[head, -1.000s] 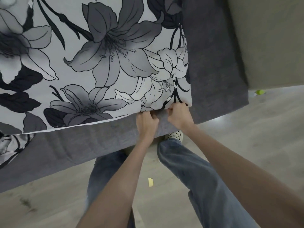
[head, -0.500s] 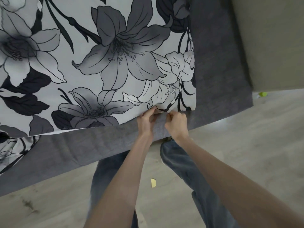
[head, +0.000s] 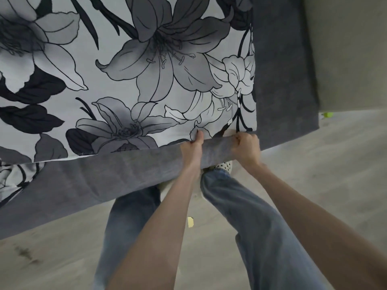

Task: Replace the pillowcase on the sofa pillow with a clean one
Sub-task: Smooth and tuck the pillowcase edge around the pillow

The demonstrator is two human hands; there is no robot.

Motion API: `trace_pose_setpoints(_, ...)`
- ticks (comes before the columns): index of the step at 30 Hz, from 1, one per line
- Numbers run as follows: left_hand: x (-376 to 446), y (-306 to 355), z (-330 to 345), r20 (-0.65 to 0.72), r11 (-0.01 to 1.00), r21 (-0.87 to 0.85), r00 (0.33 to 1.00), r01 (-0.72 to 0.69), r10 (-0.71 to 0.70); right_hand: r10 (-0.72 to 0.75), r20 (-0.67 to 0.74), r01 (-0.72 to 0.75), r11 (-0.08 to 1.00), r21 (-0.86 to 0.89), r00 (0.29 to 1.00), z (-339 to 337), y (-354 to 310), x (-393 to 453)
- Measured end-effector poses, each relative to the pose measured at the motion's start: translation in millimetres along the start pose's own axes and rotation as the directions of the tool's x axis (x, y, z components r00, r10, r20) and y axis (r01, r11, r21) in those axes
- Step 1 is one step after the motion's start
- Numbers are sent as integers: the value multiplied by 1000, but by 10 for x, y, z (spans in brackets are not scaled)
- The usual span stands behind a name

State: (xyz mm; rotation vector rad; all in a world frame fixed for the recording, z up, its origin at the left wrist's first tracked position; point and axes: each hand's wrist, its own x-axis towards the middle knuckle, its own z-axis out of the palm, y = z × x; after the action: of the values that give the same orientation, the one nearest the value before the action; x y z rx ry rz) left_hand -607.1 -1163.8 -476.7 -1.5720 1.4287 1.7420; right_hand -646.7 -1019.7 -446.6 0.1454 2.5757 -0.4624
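The floral pillowcase lies flat on the grey sofa, cut off at the top and left, long axis running left to right. Along its near hem by the right corner, the left hand and right hand pinch the edge; their fingertips are hidden.

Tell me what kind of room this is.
Probably a living room at home: a grey fabric sofa with a floral pillowcase lying on it, pale wood-look flooring, and a plain wall behind.
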Motion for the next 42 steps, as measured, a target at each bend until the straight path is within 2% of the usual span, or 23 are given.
trace_pose_setpoints(3,7,-26,131,49,998,-55,999,20,-17,-29,-48,33,996,84,998,12,-31,7)
trace_pose_setpoints(6,-57,-132,277,260,994,62,960,89,-102,-36,-70,50,975,215,997,117,-40,-13)
trace_pose_setpoints(8,-94,-136,400,370,986,63,914,154,-167,-29,-45,39,970,242,999,127,68,20)
trace_pose_setpoints(10,-84,-88,545,364,988,12,919,157,-151,-12,14,7,957,289,1000,70,165,67)
trace_pose_setpoints(12,-53,-43,668,262,991,30,955,133,-137,80,99,-112,914,390,992,21,259,148)
trace_pose_setpoints(14,-50,-29,741,264,986,22,950,165,-165,262,228,-346,762,548,938,-6,308,260)
trace_pose_setpoints(16,-71,-32,767,308,979,18,930,203,-199,407,407,-573,505,645,817,-21,324,351)
trace_pose_setpoints(19,-65,21,752,324,955,-33,907,295,-269,389,597,-704,248,666,701,-18,303,416)
trace_pose_setpoints(22,-87,169,759,368,863,-236,863,447,-346,359,648,-714,80,696,672,11,277,437)
trace_pose_setpoints(26,-78,278,752,372,766,-298,809,569,-456,446,614,-707,63,705,652,15,294,480)
trace_pose_setpoints(30,-84,323,626,438,794,-160,763,586,-475,471,604,-698,35,715,642,6,284,462)
trace_pose_setpoints(33,-42,404,548,448,881,60,776,470,-444,470,614,-669,-64,740,634,-2,246,422)
trace_pose_setpoints(35,-14,442,488,443,892,110,781,439,-439,491,601,-637,-115,763,631,-11,207,411)
trace_pose_setpoints(38,25,414,322,457,876,76,764,477,-455,525,578,-593,-162,788,624,-36,139,409)
trace_pose_setpoints(42,127,411,-92,462,840,-65,762,539,-454,561,546,-580,-137,803,622,-53,126,420)
